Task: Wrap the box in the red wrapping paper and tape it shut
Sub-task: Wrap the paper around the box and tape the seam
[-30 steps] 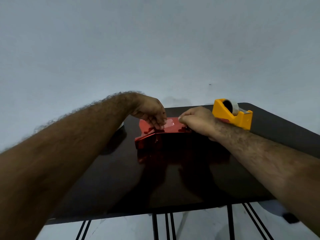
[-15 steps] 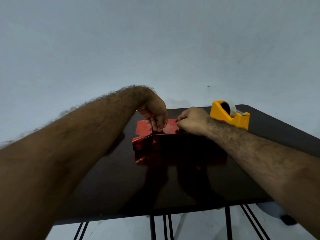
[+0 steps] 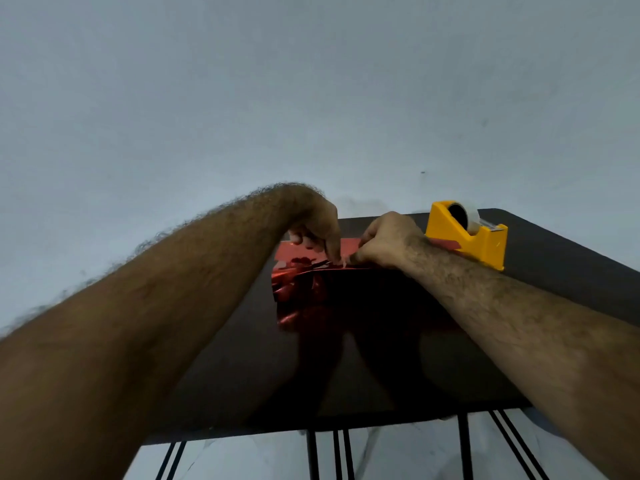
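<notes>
On the dark counter (image 3: 381,375), beside the yellow tape dispenser (image 3: 465,237), the red-wrapped box (image 3: 304,271) sits under both hands, left hand (image 3: 317,230) and right hand (image 3: 388,242) pinching the top seam, which could gape if either grip slackens before tape sticks.

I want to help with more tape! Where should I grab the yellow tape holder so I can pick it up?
Hold the yellow tape dispenser by its two flat sides, low on the thick body, coming down from above. It stands upright on the table, right of the right hand. Probably avoid its right end, where the tape runs out.
</notes>
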Demonstrator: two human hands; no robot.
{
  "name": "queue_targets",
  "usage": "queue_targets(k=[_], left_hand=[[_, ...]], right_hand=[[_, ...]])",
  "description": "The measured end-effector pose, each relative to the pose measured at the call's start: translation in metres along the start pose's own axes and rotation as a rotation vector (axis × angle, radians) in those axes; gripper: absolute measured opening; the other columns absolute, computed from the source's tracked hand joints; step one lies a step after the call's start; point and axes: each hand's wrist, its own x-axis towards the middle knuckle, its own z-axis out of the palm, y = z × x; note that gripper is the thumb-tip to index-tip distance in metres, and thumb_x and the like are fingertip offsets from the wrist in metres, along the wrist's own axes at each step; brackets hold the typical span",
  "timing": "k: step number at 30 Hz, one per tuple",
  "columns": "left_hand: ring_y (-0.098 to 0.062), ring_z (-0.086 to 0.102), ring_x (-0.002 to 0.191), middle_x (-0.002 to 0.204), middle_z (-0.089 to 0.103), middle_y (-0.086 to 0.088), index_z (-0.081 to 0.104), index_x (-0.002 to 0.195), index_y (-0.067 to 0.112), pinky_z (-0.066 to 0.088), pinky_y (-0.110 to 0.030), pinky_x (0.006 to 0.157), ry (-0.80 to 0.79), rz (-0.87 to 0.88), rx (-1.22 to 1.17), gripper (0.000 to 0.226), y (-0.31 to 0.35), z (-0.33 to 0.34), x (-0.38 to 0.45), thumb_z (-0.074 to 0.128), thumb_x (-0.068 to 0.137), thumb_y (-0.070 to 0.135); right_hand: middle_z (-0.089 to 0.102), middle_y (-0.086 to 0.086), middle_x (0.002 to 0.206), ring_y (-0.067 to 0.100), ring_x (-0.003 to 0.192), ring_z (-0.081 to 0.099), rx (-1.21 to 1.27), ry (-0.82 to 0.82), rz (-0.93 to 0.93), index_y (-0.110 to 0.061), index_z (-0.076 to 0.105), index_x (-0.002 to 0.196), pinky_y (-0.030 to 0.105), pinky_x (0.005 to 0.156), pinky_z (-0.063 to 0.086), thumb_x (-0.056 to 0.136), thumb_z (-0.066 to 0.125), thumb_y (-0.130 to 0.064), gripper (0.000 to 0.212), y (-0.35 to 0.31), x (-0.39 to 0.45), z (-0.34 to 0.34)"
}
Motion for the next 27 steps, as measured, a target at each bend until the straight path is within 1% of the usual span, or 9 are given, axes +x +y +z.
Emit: queue_targets(k=[4, 8, 11, 15, 18, 20, 23, 26, 27], left_hand=[[-0.015, 0.041, 0.053, 0.059, 0.050, 0.005, 0.067, 0.078, 0.016, 0.034, -0.026, 0.055, 0.038, -0.122, -0.003, 0.049, -0.028, 0.000, -0.005, 0.088, 0.074, 0.060], [-0.014, 0.036, 0.053, 0.059, 0.044, 0.004, 0.057, 0.067, 0.020, 0.029, -0.026, 0.056, 0.089, -0.183, -0.261, 0.042, -0.049, 0.006, -0.002, 0.089, 0.080, 0.043], [-0.014, 0.034, 0.050, 0.056, 0.043, 0.004, 0.054, 0.064, 0.020, 0.028, -0.027, 0.056, 0.154, -0.176, -0.443, 0.047, -0.048, 0.013, 0.001, 0.086, 0.080, 0.050], [-0.017, 0.051, 0.065, 0.077, 0.057, -0.003, 0.066, 0.088, 0.012, 0.043, -0.030, 0.062, 0.202, -0.137, -0.291, 0.059, -0.042, 0.025, -0.002, 0.090, 0.069, 0.062], [-0.022, 0.065, 0.080, 0.086, 0.063, -0.006, 0.070, 0.098, 0.008, 0.055, -0.036, 0.078, 0.233, -0.134, -0.241, 0.065, -0.047, 0.021, -0.010, 0.093, 0.066, 0.060], [-0.024, 0.062, 0.074, 0.086, 0.067, -0.009, 0.072, 0.094, 0.004, 0.053, -0.033, 0.071, 0.277, -0.128, -0.184, 0.062, -0.049, 0.015, -0.015, 0.095, 0.067, 0.055], [-0.020, 0.057, 0.067, 0.078, 0.066, -0.003, 0.071, 0.079, 0.009, 0.044, -0.025, 0.057, 0.495, 0.008, -0.196, 0.037, -0.046, 0.017, -0.014, 0.093, 0.076, 0.039], [-0.012, 0.067, 0.086, 0.090, 0.072, 0.007, 0.075, 0.092, 0.021, 0.050, -0.025, 0.070, 0.659, 0.358, -0.280, 0.006, -0.039, 0.030, -0.016, 0.080, 0.088, 0.022], [-0.008, 0.067, 0.090, 0.096, 0.073, 0.011, 0.077, 0.099, 0.025, 0.051, -0.023, 0.076, 0.643, 0.467, -0.250, 0.014, -0.038, 0.035, -0.018, 0.074, 0.089, 0.015]], right_hand=[[0.075, -0.010, 0.078, 0.014, 0.086, 0.072, 0.093, 0.018, 0.050, -0.023, 0.080, 0.073, 0.038, 0.086, 0.062, 0.046, 0.101, -0.050, 0.044, 0.005, 0.001, -0.001], [0.076, -0.006, 0.079, 0.016, 0.083, 0.073, 0.107, -0.001, 0.060, -0.020, 0.081, 0.073, 0.038, 0.081, 0.064, 0.046, 0.103, -0.048, 0.044, 0.003, 0.001, 0.000], [0.076, -0.004, 0.079, 0.016, 0.080, 0.073, 0.110, -0.008, 0.076, -0.019, 0.081, 0.075, 0.037, 0.078, 0.065, 0.047, 0.103, -0.046, 0.045, 0.001, 0.001, -0.001], [0.077, -0.001, 0.083, 0.017, 0.081, 0.073, 0.101, -0.009, 0.095, -0.017, 0.082, 0.080, 0.037, 0.078, 0.065, 0.048, 0.103, -0.044, 0.048, 0.000, 0.005, -0.001], [0.076, -0.001, 0.083, 0.018, 0.082, 0.073, 0.088, -0.005, 0.083, -0.016, 0.082, 0.082, 0.037, 0.078, 0.065, 0.051, 0.103, -0.040, 0.044, 0.002, 0.007, 0.000], [0.077, -0.002, 0.083, 0.017, 0.082, 0.074, 0.075, 0.004, 0.046, -0.017, 0.082, 0.080, 0.037, 0.078, 0.065, 0.060, 0.099, -0.028, 0.028, 0.003, 0.008, -0.002], [0.077, -0.008, 0.092, 0.012, 0.093, 0.072, 0.117, 0.094, -0.072, -0.024, 0.082, 0.081, 0.034, 0.087, 0.063, 0.078, 0.079, -0.010, 0.015, 0.013, 0.009, -0.004], [0.077, -0.009, 0.111, 0.010, 0.109, 0.068, 0.067, 0.109, -0.320, -0.027, 0.081, 0.105, 0.029, 0.098, 0.054, 0.090, 0.067, -0.011, 0.026, 0.026, 0.000, -0.010], [0.076, -0.010, 0.117, 0.010, 0.113, 0.067, 0.024, 0.059, -0.400, -0.028, 0.079, 0.114, 0.028, 0.100, 0.052, 0.093, 0.066, -0.015, 0.028, 0.030, -0.005, -0.013]])
